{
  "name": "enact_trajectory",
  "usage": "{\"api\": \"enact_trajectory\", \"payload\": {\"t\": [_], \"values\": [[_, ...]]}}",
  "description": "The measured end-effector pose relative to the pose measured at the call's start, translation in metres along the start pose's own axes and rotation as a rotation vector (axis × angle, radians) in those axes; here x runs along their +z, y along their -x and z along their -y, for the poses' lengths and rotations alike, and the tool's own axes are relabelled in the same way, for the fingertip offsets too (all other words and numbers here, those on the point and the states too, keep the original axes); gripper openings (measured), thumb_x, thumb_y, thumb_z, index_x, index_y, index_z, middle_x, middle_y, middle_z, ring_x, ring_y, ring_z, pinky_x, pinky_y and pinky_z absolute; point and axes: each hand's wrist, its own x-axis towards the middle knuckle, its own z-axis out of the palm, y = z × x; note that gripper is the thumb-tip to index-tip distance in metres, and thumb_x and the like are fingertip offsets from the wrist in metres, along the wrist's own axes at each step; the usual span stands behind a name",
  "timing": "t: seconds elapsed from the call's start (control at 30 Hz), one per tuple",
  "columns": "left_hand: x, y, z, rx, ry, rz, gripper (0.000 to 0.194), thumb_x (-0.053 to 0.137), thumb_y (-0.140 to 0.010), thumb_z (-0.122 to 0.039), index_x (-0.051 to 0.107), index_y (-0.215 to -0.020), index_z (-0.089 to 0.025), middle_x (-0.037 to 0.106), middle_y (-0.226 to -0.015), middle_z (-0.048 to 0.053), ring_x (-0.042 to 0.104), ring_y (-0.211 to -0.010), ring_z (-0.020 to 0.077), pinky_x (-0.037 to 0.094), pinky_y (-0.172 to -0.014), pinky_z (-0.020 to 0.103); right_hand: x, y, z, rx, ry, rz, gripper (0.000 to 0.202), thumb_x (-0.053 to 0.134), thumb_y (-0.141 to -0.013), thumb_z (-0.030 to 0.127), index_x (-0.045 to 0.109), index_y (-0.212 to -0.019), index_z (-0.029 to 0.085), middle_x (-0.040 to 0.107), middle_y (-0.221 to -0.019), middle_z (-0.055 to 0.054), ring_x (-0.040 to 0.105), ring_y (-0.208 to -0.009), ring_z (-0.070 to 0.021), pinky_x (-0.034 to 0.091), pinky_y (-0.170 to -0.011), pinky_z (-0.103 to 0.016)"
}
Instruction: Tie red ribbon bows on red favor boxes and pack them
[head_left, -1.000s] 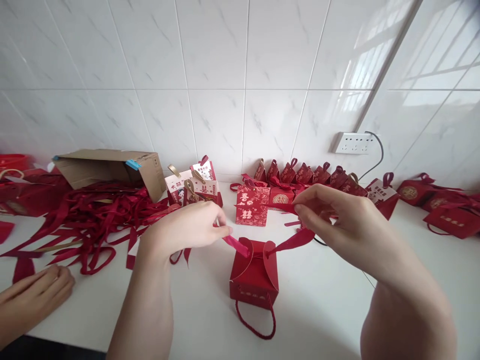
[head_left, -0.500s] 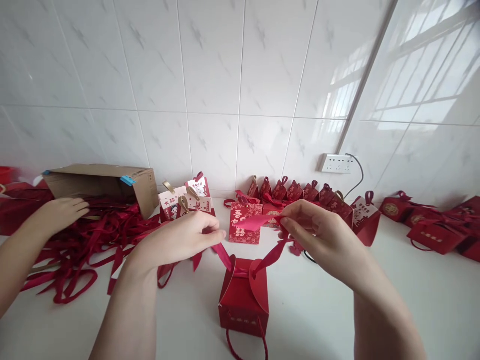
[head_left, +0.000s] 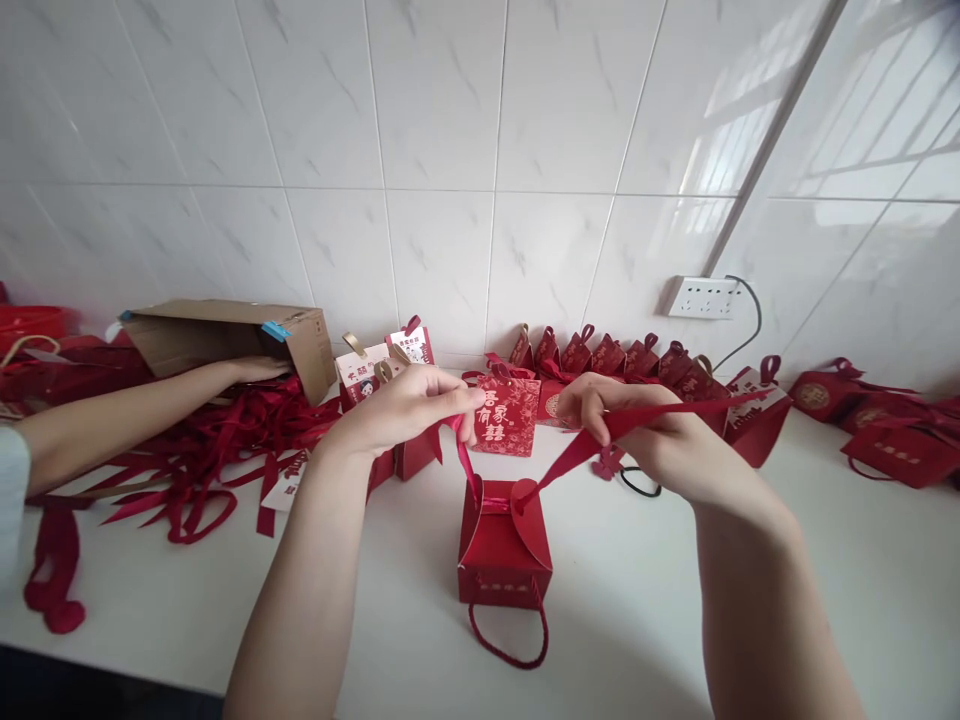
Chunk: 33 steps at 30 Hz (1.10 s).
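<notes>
A small red gift box [head_left: 504, 545] stands on the white table in front of me, its cord handle [head_left: 517, 663] hanging toward me. A red ribbon [head_left: 577, 455] runs through the rounded flaps at its top. My left hand [head_left: 420, 405] pinches one ribbon end up and to the left of the box. The other end lies across my right hand [head_left: 637, 425], whose fingers are closed on it to the right, with the tail trailing further right. Behind the box stands a red printed card-like box [head_left: 506, 415] with gold characters.
Another person's arm [head_left: 150, 410] reaches into a cardboard box [head_left: 311, 345] at left, beside a heap of red ribbons [head_left: 217, 450]. Finished-looking red boxes [head_left: 607, 355] line the wall, with more boxes [head_left: 885, 450] at right. A power strip [head_left: 705, 297] is on the wall.
My right hand has drawn its ribbon end out to the right, and the tail now stretches past the hand. The other person's hand has moved into the cardboard box. The view has shifted.
</notes>
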Motion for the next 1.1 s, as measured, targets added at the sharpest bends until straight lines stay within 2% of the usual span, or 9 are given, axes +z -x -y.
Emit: {"api": "enact_trajectory", "payload": {"t": [0.17, 0.33, 0.47, 0.63, 0.73, 0.83, 0.93, 1.03, 1.1], "values": [[-0.001, -0.002, 0.003, 0.014, 0.059, -0.058, 0.039, 0.052, -0.087, -0.04, 0.054, -0.056, -0.017, 0.059, -0.061, 0.002, 0.056, -0.063, 0.0135, 0.044, -0.064, 0.027, -0.01, 0.005, -0.002, -0.009, 0.021, 0.269, 0.019, 0.036, -0.062, 0.003, 0.042, -0.054, 0.019, 0.056, -0.071, -0.002, 0.052, -0.071, -0.015, 0.043, -0.067, -0.029], [-0.001, -0.003, 0.002, 0.076, 0.273, -0.08, 0.038, 0.05, -0.086, -0.038, 0.052, -0.055, -0.017, 0.056, -0.059, 0.001, 0.053, -0.057, 0.0115, 0.042, -0.057, 0.025, -0.013, 0.008, -0.007, 0.113, 0.214, 0.498, 0.02, 0.038, -0.058, 0.002, 0.049, -0.063, 0.019, 0.059, -0.075, -0.002, 0.052, -0.067, -0.0142, 0.04, -0.059, -0.026], [-0.001, -0.001, -0.001, 0.016, 0.398, -0.155, 0.034, 0.046, -0.081, -0.043, 0.046, -0.056, -0.019, 0.054, -0.063, 0.003, 0.054, -0.059, 0.014, 0.038, -0.048, 0.025, -0.007, 0.007, -0.004, 0.173, 0.364, 0.496, 0.02, 0.039, -0.062, 0.002, 0.051, -0.064, 0.019, 0.057, -0.079, -0.001, 0.053, -0.069, -0.0136, 0.04, -0.06, -0.025], [-0.001, 0.005, -0.009, 0.003, 0.295, -0.422, 0.029, 0.041, -0.072, -0.046, 0.043, -0.06, -0.02, 0.051, -0.067, 0.006, 0.055, -0.067, 0.0182, 0.04, -0.051, 0.028, -0.008, 0.012, -0.008, 0.18, 0.434, 0.394, 0.016, 0.041, -0.075, 0.009, 0.053, -0.072, 0.021, 0.059, -0.079, -0.002, 0.052, -0.07, -0.015, 0.04, -0.059, -0.026], [-0.002, 0.005, -0.008, 0.079, 0.307, -0.489, 0.023, 0.048, -0.067, -0.042, 0.052, -0.064, -0.02, 0.057, -0.075, 0.008, 0.058, -0.076, 0.0211, 0.041, -0.053, 0.029, -0.013, 0.016, -0.018, 0.105, 0.436, 0.396, 0.016, 0.043, -0.078, 0.012, 0.056, -0.08, 0.022, 0.062, -0.085, -0.003, 0.054, -0.077, -0.0169, 0.041, -0.064, -0.027], [-0.001, 0.003, -0.003, 0.129, 0.344, -0.463, 0.022, 0.057, -0.066, -0.035, 0.065, -0.078, -0.018, 0.065, -0.085, 0.008, 0.061, -0.078, 0.0205, 0.043, -0.053, 0.027, -0.016, 0.018, -0.022, 0.081, 0.424, 0.423, 0.016, 0.042, -0.081, 0.014, 0.056, -0.083, 0.022, 0.062, -0.089, -0.002, 0.055, -0.081, -0.0172, 0.041, -0.067, -0.027], [0.002, 0.004, -0.003, 0.085, 0.166, -0.504, 0.031, 0.059, -0.073, -0.034, 0.069, -0.097, -0.017, 0.068, -0.091, 0.008, 0.061, -0.077, 0.019, 0.047, -0.062, 0.029, -0.015, 0.019, -0.019, 0.099, 0.414, 0.418, 0.017, 0.041, -0.084, 0.015, 0.056, -0.083, 0.023, 0.062, -0.088, -0.002, 0.055, -0.08, -0.0168, 0.042, -0.069, -0.028], [0.007, 0.012, -0.013, -0.08, -0.286, -0.645, 0.032, 0.058, -0.079, -0.036, 0.067, -0.106, -0.021, 0.066, -0.106, 0.006, 0.062, -0.084, 0.0192, 0.048, -0.075, 0.03, -0.016, 0.023, -0.018, 0.126, 0.455, 0.407, 0.021, 0.039, -0.085, 0.013, 0.056, -0.083, 0.024, 0.062, -0.086, -0.001, 0.055, -0.076, -0.0159, 0.041, -0.068, -0.027], [0.01, 0.019, -0.02, -0.174, -0.54, -0.68, 0.029, 0.057, -0.081, -0.038, 0.068, -0.104, -0.023, 0.064, -0.115, 0.005, 0.061, -0.088, 0.0202, 0.046, -0.078, 0.03, -0.018, 0.027, -0.018, 0.094, 0.476, 0.391, 0.025, 0.036, -0.086, 0.011, 0.056, -0.085, 0.025, 0.061, -0.086, 0.0, 0.054, -0.076, -0.015, 0.04, -0.069, -0.026]]}}
